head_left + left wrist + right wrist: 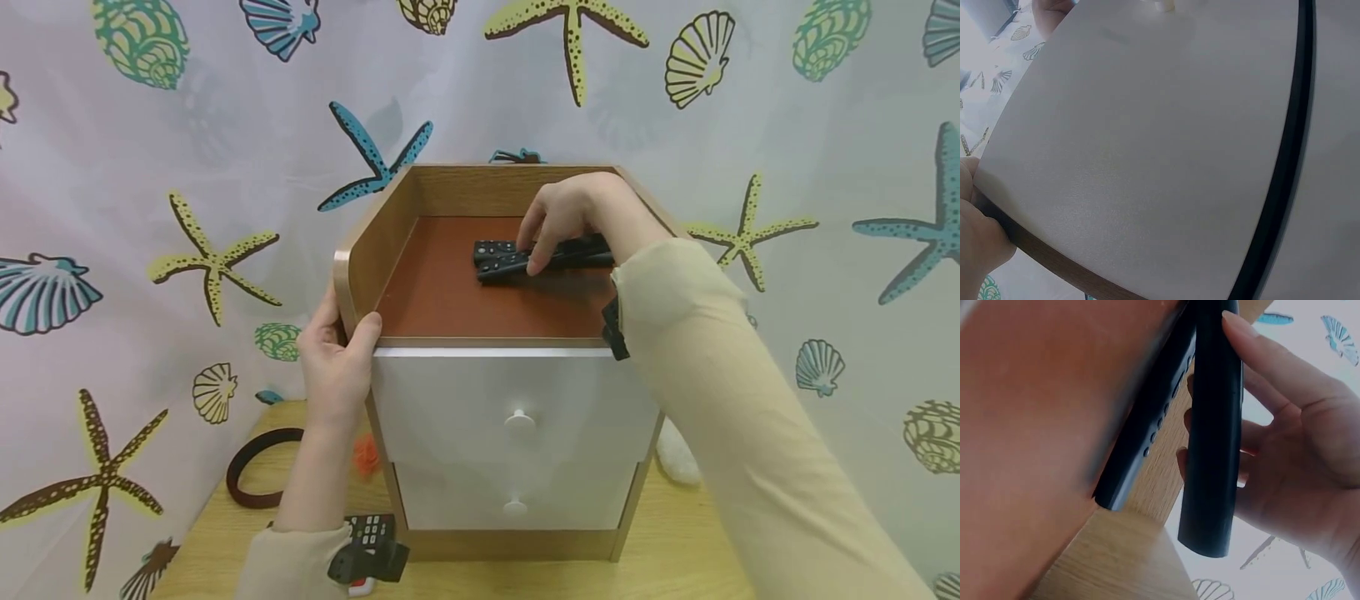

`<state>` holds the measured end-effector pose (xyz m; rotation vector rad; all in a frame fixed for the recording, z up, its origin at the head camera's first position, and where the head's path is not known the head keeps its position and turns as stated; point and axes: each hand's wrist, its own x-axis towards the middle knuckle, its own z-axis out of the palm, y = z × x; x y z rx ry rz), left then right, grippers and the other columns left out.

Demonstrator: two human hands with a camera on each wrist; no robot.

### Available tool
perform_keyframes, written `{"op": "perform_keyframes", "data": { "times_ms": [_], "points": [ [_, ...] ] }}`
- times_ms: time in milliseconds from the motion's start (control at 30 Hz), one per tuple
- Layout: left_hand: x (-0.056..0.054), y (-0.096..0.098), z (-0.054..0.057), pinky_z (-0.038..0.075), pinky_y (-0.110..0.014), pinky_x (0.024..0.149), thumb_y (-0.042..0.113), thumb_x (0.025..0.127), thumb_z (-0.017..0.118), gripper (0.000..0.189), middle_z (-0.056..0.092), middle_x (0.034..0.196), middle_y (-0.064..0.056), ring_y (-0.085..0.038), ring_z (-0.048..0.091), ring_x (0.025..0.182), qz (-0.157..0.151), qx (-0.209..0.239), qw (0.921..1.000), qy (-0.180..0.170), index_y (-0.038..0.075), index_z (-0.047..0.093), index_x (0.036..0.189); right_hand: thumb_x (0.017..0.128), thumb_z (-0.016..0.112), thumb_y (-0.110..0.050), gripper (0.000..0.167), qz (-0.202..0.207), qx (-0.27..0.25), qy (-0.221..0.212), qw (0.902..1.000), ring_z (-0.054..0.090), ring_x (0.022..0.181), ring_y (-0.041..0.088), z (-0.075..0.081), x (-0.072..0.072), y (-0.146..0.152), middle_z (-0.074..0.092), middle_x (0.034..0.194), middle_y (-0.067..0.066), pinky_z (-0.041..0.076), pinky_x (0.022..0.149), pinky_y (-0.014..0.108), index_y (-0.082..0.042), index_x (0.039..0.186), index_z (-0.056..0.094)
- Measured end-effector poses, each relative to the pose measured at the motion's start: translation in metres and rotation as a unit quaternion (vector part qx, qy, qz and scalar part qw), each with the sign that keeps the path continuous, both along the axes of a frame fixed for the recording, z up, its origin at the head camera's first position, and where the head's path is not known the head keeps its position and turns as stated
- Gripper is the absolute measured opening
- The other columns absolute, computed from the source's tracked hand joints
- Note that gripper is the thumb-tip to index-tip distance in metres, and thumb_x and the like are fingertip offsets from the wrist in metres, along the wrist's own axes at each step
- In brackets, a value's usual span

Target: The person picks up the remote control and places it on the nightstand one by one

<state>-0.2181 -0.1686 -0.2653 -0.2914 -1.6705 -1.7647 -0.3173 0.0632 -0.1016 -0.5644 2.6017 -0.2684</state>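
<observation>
My right hand (573, 212) grips a black remote control (501, 267) over the brown top of a small two-drawer cabinet (450, 400). The thumb and fingertips pinch its sides, and in the right wrist view the remote's smooth underside (1210, 462) shows. Right behind it lies a second black remote control (491, 247), with its row of buttons seen edge-on in the right wrist view. On the cabinet's front left corner, my left hand (333, 358) holds the side panel, thumb on the near edge. The white drawer fronts with round knobs (520, 421) are closed.
A dark ring-shaped band (236, 479) and a small orange fluffy thing (367, 455) lie left of the cabinet on the wooden table (555, 579). A device with number keys (372, 527) sits by my left wrist. Something white (677, 457) rests at the right.
</observation>
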Motion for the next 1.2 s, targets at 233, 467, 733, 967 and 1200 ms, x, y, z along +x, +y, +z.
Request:
{"op": "perform_keyframes", "data": {
  "times_ms": [233, 467, 733, 967, 1200],
  "points": [
    [0.0, 0.001, 0.0, 0.038, -0.039, 0.107, -0.004, 0.089, 0.052, 0.057, 0.052, 0.138, -0.001, -0.019, 0.049, 0.127, 0.0, -0.003, 1.0, 0.001, 0.024, 0.047, 0.138, 0.088, 0.066, -0.025, 0.048, -0.023, -0.011, -0.036, 0.9991, 0.034, 0.135, 0.028, -0.002, -0.001, 0.005, 0.035, 0.149, 0.005, 0.034, 0.108, 0.044, -0.019, 0.134, 0.052],
    [0.002, 0.001, 0.001, 0.038, -0.038, 0.108, -0.004, 0.089, 0.051, 0.057, 0.052, 0.139, 0.0, -0.018, 0.048, 0.127, -0.007, 0.0, 1.0, 0.003, 0.023, 0.046, 0.139, 0.087, 0.066, -0.025, 0.047, -0.026, -0.033, -0.032, 0.9986, 0.034, 0.137, 0.025, -0.01, -0.004, 0.003, 0.042, 0.144, 0.003, 0.033, 0.11, 0.044, -0.021, 0.132, 0.054],
    [0.002, -0.001, 0.0, 0.04, -0.036, 0.106, -0.004, 0.088, 0.051, 0.056, 0.055, 0.136, -0.002, -0.017, 0.051, 0.124, 0.0, 0.0, 1.0, -0.001, 0.022, 0.049, 0.137, 0.088, 0.066, -0.025, 0.046, -0.023, -0.013, -0.021, 0.9994, 0.038, 0.135, 0.024, -0.012, -0.007, 0.0, 0.044, 0.143, 0.004, 0.036, 0.109, 0.041, -0.022, 0.132, 0.053],
    [0.001, -0.001, -0.001, 0.038, -0.039, 0.107, -0.004, 0.088, 0.052, 0.056, 0.053, 0.137, -0.002, -0.018, 0.049, 0.126, -0.001, 0.003, 1.0, -0.007, 0.022, 0.049, 0.138, 0.087, 0.067, -0.026, 0.045, -0.046, 0.012, -0.012, 0.9988, 0.046, 0.125, 0.034, -0.011, -0.005, -0.002, 0.044, 0.142, 0.005, 0.038, 0.107, 0.044, -0.027, 0.13, 0.054],
    [0.0, -0.001, -0.001, 0.04, -0.036, 0.106, -0.004, 0.088, 0.051, 0.055, 0.056, 0.135, -0.001, -0.016, 0.051, 0.123, -0.001, 0.003, 1.0, 0.001, 0.022, 0.049, 0.137, 0.085, 0.069, -0.025, 0.044, -0.053, 0.039, 0.04, 0.997, 0.048, 0.121, 0.029, -0.012, -0.004, -0.003, 0.044, 0.14, 0.002, 0.039, 0.104, 0.044, -0.03, 0.126, 0.056]
  ]
}}
